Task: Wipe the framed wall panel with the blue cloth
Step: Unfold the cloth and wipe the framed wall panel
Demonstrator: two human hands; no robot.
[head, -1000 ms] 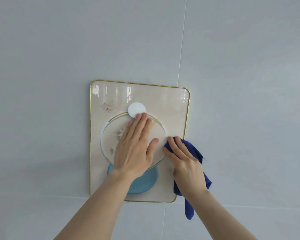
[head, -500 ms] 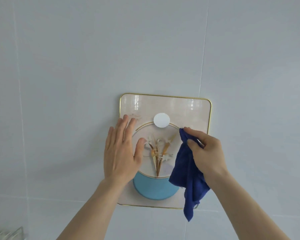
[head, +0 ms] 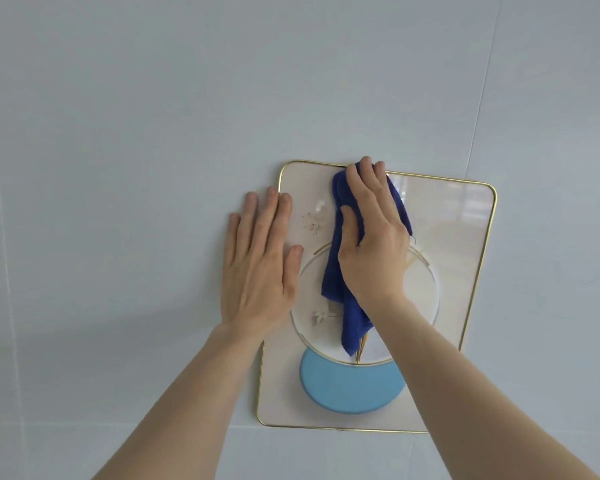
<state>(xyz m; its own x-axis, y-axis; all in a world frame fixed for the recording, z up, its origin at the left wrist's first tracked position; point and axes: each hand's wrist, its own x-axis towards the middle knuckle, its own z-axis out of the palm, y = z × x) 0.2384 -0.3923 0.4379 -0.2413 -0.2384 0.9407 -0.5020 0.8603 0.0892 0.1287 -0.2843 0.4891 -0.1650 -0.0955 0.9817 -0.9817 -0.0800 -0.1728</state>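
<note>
The framed wall panel hangs on a pale tiled wall; it is cream with a thin gold rim, a gold ring and a light blue disc low down. My right hand presses the dark blue cloth flat against the panel's upper middle, fingertips at the top rim. The cloth's tail hangs down over the ring. My left hand lies flat and spread across the panel's left edge, partly on the wall. The white dot near the top is hidden under the cloth.
Pale grey wall tiles with thin grout lines surround the panel on every side. Both forearms reach up from the bottom of the view.
My right hand has carried the cloth up and left, from the panel's right side to its top middle. My left hand has slid left, off the ring onto the left edge.
</note>
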